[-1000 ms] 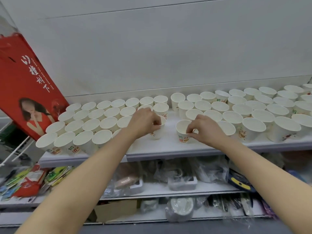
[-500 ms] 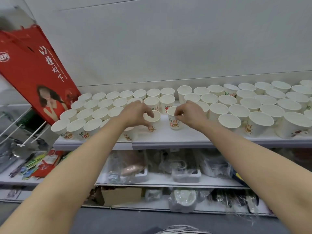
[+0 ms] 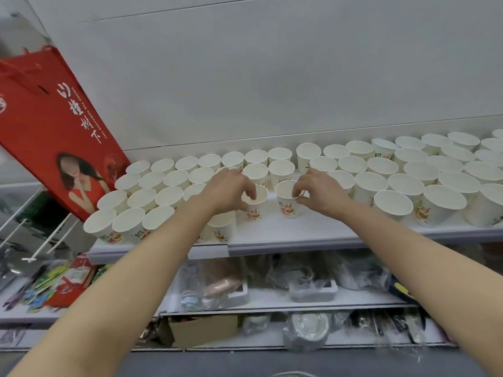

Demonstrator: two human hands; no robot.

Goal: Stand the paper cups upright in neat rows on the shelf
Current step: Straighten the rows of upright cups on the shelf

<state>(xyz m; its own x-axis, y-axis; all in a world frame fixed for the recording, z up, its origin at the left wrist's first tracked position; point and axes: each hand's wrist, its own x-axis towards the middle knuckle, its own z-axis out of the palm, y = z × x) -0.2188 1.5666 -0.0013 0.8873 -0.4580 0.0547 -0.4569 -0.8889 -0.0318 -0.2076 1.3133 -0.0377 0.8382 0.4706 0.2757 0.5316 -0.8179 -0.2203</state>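
Closing the gap mid-shelf [image 3: 272, 235]: both cups have slid inward over the last second, and the right cup [image 3: 288, 200] came from beside the right block to near the left cup [image 3: 254, 201], so the two blocks are nearly joined. Cups: roughly 26 left block, 30-plus right, edge cropped; all upright. Hands: two. Left hand [image 3: 227, 190] pinches the left cup's rim, right hand [image 3: 317, 193] pinches the right cup's.
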